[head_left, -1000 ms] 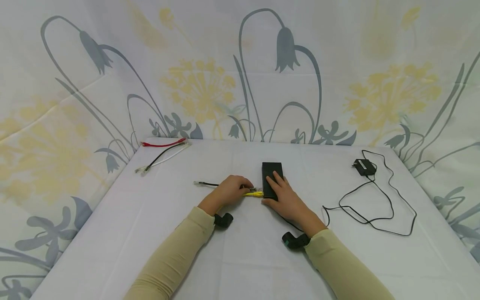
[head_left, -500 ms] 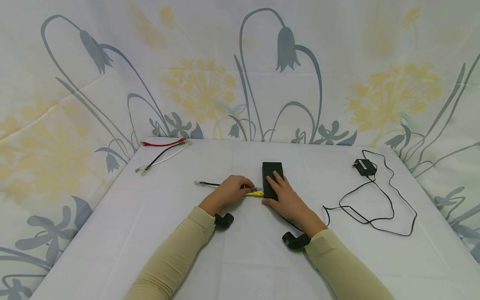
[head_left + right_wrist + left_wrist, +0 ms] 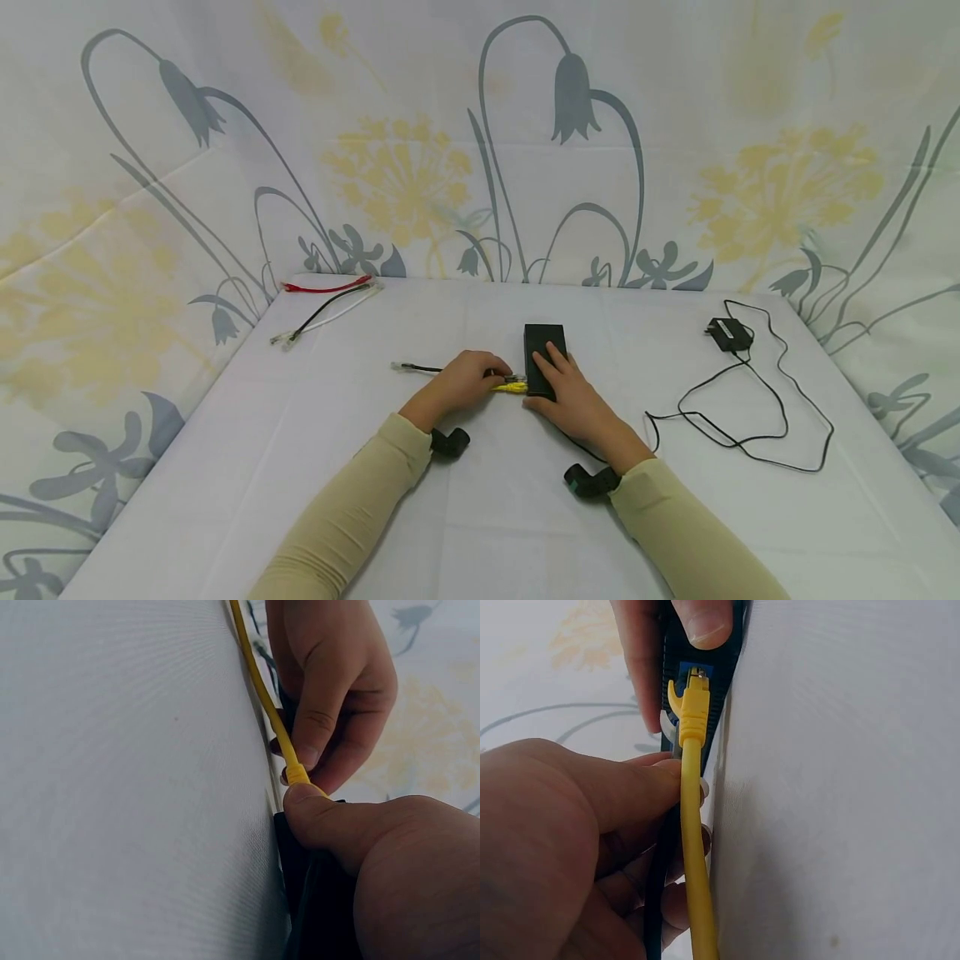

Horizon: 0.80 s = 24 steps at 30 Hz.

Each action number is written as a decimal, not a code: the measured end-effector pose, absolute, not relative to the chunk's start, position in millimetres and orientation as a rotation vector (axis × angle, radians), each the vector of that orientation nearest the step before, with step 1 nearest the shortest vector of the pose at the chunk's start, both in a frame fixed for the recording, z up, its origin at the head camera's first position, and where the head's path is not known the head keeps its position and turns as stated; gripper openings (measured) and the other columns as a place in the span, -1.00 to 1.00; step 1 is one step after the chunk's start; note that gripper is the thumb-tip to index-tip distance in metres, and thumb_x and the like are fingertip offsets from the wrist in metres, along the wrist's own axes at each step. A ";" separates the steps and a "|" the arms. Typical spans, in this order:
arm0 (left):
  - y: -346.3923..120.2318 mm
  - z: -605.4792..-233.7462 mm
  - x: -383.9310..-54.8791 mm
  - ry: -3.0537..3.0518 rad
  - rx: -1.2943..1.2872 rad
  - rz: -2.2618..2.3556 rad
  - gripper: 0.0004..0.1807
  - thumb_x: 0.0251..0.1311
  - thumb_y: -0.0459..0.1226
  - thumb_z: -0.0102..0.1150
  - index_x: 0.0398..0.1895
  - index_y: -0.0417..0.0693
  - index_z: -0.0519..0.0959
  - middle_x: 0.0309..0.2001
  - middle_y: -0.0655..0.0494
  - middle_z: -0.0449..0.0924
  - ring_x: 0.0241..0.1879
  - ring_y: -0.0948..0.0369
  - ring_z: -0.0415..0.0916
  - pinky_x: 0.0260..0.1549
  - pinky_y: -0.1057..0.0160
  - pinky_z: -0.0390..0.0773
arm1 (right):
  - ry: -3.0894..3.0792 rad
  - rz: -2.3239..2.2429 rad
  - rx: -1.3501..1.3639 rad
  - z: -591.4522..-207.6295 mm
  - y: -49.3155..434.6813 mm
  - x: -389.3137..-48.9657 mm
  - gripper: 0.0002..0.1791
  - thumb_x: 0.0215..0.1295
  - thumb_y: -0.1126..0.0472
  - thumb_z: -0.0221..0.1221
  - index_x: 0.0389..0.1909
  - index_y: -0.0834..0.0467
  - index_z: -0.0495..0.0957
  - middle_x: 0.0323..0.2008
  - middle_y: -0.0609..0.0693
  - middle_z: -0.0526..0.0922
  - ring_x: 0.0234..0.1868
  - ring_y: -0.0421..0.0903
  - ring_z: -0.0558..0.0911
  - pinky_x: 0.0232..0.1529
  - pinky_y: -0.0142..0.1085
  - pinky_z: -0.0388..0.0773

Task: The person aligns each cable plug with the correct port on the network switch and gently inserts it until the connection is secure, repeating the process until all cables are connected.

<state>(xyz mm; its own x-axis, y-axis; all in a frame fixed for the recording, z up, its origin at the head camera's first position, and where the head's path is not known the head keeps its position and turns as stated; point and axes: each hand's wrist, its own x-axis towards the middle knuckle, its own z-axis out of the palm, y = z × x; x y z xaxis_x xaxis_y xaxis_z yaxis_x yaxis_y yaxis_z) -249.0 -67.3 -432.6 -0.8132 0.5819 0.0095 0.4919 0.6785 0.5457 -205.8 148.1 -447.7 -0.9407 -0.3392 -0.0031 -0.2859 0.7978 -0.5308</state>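
Note:
Between thumb and fingers my left hand [image 3: 465, 379] pinches a short black Ethernet cable [image 3: 656, 877] close behind its plug [image 3: 516, 377], right at the port side of a black network switch [image 3: 536, 337]. The cable's other end, with a clear plug [image 3: 396, 366], sticks out left past the hand. Just nearer to me, a yellow Ethernet cable [image 3: 694, 840] has its plug [image 3: 694, 709] seated in a port of the switch. My right hand [image 3: 573, 400] holds the switch, fingers spread over its top and thumb [image 3: 319, 817] at its near edge. Left fingers partly hide the black cable's plug.
A red cable [image 3: 326, 290], a black cable [image 3: 322, 310] and a white cable [image 3: 341, 311] lie at the back left. On the right are a black power adapter [image 3: 729, 334] and its looped cord [image 3: 783, 408], which runs under my right wrist.
My left hand has shifted very slightly right, towards the switch, and the black cable's free end has moved with it. The right hand and the switch look unchanged.

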 end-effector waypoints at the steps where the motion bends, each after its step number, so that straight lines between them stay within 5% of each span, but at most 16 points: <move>1: -67.1 -432.8 -249.0 2.724 0.879 0.813 -0.74 0.37 -0.29 0.08 0.04 -0.08 0.64 -0.04 0.05 0.66 -0.06 0.17 0.58 0.00 0.18 0.54 | 2.885 -0.828 -0.502 -447.7 148.1 -205.8 -0.11 0.32 -0.14 0.17 0.52 0.08 0.01 0.56 0.13 -0.19 0.50 0.38 -0.15 0.33 0.32 0.11; 24: -62.2 -433.9 -250.2 2.734 0.898 0.852 -0.77 0.35 -0.32 0.09 -0.02 -0.10 0.66 -0.12 0.05 0.67 -0.09 0.17 0.59 -0.04 0.22 0.56 | 2.882 -0.832 -0.460 -445.5 145.8 -207.6 -0.12 0.31 -0.13 0.18 0.52 0.07 0.02 0.56 0.13 -0.18 0.51 0.35 -0.19 0.33 0.33 0.08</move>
<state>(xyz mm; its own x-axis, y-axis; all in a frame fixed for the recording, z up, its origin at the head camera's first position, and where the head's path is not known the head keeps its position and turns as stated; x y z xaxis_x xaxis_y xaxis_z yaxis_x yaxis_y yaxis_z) -250.2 -62.2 -433.9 -0.8119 0.5822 0.0419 0.5029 0.6612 0.5567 -207.6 145.8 -445.5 -0.9486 -0.3161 -0.0185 -0.2575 0.8043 -0.5355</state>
